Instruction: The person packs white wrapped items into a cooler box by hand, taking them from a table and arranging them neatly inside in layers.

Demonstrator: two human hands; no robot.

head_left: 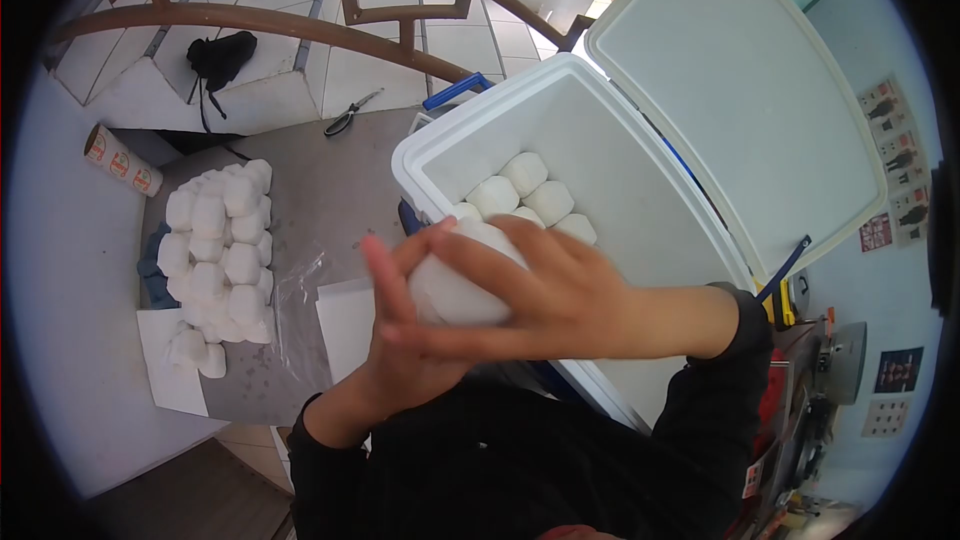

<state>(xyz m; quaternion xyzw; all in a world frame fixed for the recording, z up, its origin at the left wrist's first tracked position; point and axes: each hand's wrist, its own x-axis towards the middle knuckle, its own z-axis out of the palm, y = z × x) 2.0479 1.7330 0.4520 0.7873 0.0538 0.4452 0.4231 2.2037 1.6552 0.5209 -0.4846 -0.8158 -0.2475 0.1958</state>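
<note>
Between my two hands is a white rounded lump (462,285) that looks like a trimmed coconut. My left hand (405,335) cups it from the left and below, with its fingers partly hidden. My right hand (545,285) lies over its upper and right side, fingers curved round it. The lump is held above the near rim of a white cooler box (650,230). Inside the cooler, several similar white lumps (548,202) sit together in the far left corner. Many more white lumps (207,217) are stacked in a pile on the grey table at the left.
The cooler's lid (740,90) stands open at the right. On the grey table (330,175) are scissors (350,114), clear plastic film (302,310) and a white sheet (345,325). A printed cardboard tube (122,162) leans at the left wall. Brown railing (260,22) runs behind.
</note>
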